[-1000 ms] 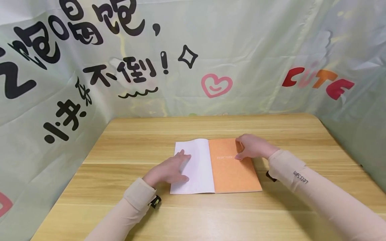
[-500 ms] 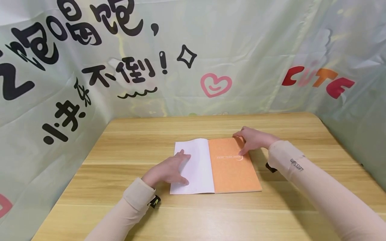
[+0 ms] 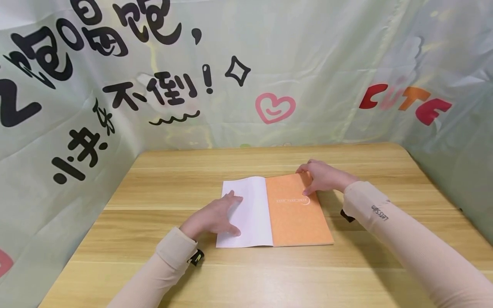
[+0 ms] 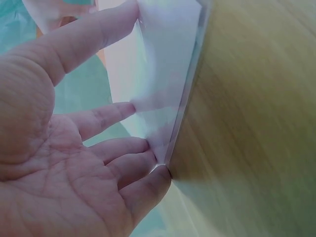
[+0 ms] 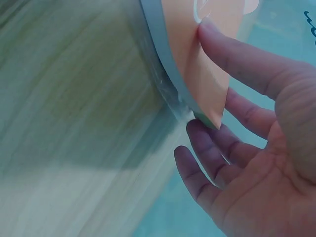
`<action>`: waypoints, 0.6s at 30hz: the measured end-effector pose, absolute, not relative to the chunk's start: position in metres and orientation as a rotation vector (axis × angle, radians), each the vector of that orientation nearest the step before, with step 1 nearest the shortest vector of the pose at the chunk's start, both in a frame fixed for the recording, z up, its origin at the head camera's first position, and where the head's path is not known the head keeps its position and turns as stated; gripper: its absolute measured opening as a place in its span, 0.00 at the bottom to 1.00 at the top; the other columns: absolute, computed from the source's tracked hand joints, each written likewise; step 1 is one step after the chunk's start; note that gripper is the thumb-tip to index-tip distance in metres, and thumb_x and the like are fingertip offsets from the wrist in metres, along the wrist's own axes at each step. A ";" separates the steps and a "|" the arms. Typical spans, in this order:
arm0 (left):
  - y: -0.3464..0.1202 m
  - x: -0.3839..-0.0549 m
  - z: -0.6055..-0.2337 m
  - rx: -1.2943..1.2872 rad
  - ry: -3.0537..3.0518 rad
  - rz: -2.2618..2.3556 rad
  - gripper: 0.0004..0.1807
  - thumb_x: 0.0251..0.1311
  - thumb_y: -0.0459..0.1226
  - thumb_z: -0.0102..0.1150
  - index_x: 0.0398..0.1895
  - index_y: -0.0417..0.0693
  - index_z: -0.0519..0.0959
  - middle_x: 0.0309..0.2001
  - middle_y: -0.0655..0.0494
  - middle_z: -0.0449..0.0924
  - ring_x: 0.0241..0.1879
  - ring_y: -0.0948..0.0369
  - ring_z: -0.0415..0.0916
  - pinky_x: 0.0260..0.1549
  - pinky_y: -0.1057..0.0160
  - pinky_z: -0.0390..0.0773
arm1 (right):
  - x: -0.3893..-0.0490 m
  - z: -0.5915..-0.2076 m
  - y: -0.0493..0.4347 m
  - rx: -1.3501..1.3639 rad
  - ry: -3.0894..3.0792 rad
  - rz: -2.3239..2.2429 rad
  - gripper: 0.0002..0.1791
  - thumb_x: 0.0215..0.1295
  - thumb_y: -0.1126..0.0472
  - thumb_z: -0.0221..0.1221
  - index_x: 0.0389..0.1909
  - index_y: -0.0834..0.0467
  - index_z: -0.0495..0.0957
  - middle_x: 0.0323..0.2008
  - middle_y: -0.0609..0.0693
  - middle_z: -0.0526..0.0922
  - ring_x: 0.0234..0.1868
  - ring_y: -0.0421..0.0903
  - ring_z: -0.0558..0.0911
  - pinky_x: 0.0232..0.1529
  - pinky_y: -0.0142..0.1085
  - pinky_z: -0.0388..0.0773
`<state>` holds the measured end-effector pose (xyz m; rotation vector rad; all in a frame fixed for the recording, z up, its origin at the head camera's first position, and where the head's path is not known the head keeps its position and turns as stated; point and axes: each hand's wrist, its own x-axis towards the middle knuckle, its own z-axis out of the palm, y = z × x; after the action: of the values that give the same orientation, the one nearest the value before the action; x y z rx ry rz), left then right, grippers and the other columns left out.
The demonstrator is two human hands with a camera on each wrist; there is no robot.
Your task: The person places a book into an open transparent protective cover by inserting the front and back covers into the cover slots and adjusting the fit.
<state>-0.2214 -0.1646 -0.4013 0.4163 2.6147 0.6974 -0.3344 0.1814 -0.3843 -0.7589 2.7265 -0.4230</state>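
An open notebook lies on the wooden table, with a plain white page (image 3: 252, 218) on its left side and an orange page (image 3: 298, 224) with small white print on its right. Spread over the white page is my left hand (image 3: 211, 218), its fingertips and thumb touching the paper near the outer edge. My right hand (image 3: 326, 176) pinches the far right corner of the orange side. Its thumb lies on the orange face (image 5: 180, 49) and other fingers reach under the corner. In the right wrist view that corner bends up above the table, showing the page stack's edge.
The wooden table (image 3: 161, 179) extends around the notebook. A pale cloth backdrop (image 3: 327, 64) with black lettering, a pink heart (image 3: 275, 108) and coloured letters hangs behind and at both sides. Each wrist wears a dark strap device.
The right hand has moved from the orange page's outer edge up to its far corner and now lifts that corner slightly. The left hand stays in place.
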 end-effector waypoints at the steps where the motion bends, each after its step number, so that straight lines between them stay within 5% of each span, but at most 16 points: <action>1: -0.165 -0.221 -0.402 0.418 2.614 0.698 0.53 0.55 0.38 0.82 0.83 0.46 0.64 0.88 0.40 0.47 0.87 0.41 0.48 0.84 0.40 0.54 | -0.335 -0.384 0.181 -0.756 2.726 -0.421 0.39 0.59 0.56 0.80 0.69 0.66 0.77 0.58 0.66 0.81 0.51 0.56 0.79 0.53 0.50 0.78; 10: -0.164 -0.222 -0.401 0.437 2.630 0.672 0.52 0.55 0.38 0.82 0.83 0.45 0.64 0.87 0.39 0.48 0.86 0.40 0.49 0.84 0.40 0.55 | -0.337 -0.383 0.185 -0.674 2.710 -0.573 0.37 0.61 0.54 0.78 0.68 0.65 0.77 0.50 0.62 0.85 0.47 0.54 0.79 0.49 0.47 0.78; 18: -0.163 -0.222 -0.401 0.418 2.626 0.681 0.51 0.55 0.37 0.82 0.82 0.45 0.65 0.87 0.39 0.49 0.86 0.41 0.50 0.84 0.40 0.55 | -0.332 -0.383 0.212 -0.397 2.356 -1.180 0.40 0.76 0.47 0.66 0.72 0.73 0.67 0.41 0.49 0.80 0.42 0.44 0.80 0.51 0.38 0.82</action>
<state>-0.2220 -0.1626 -0.4012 0.4184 2.6258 0.6814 -0.3320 0.2121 -0.3830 -0.3970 2.3559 -1.1800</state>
